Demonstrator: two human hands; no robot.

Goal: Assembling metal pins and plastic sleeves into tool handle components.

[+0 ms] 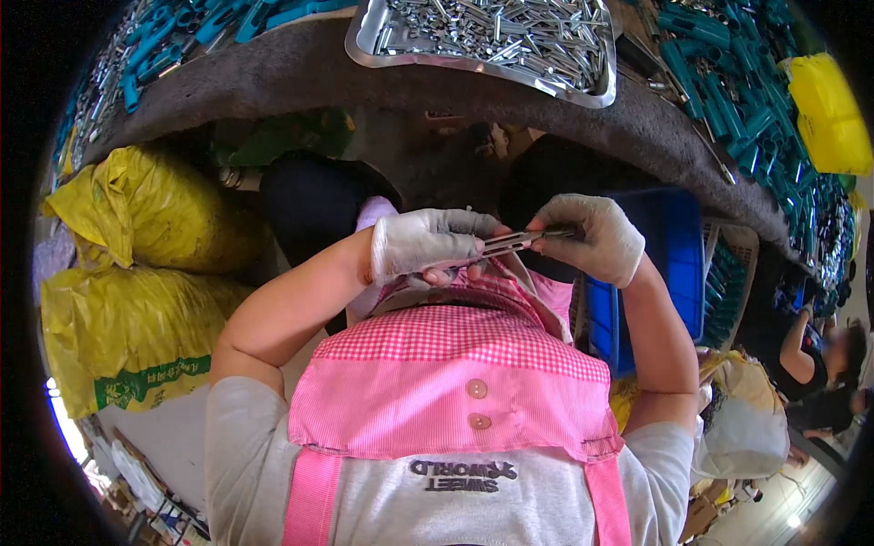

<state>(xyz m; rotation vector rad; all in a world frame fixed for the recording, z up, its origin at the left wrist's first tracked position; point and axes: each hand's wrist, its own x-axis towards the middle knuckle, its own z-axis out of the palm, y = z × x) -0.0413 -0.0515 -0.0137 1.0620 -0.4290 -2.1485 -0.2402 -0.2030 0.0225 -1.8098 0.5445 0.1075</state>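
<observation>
In front of my pink checked apron (pixel 455 341), both of my hands meet over my lap. They wear white gloves with greyed fingers, and some bare fingertips show. A slim silvery metal piece with a long slot (pixel 507 244) spans the gap between them. My left hand (pixel 423 244) is closed round its left end. At the other end, the fingers of my right hand (pixel 596 238) pinch it together with a darker metal bit. Whether this is one part or two joined ones I cannot tell.
A metal tray (pixel 364 45) heaped with small pins stands on the dark bench edge (pixel 273 73). Teal tool parts (pixel 728 100) lie at both bench ends. Yellow sacks (pixel 127 318) are stacked left; a blue crate (pixel 669 264) stands right. Another person (pixel 806 359) sits at far right.
</observation>
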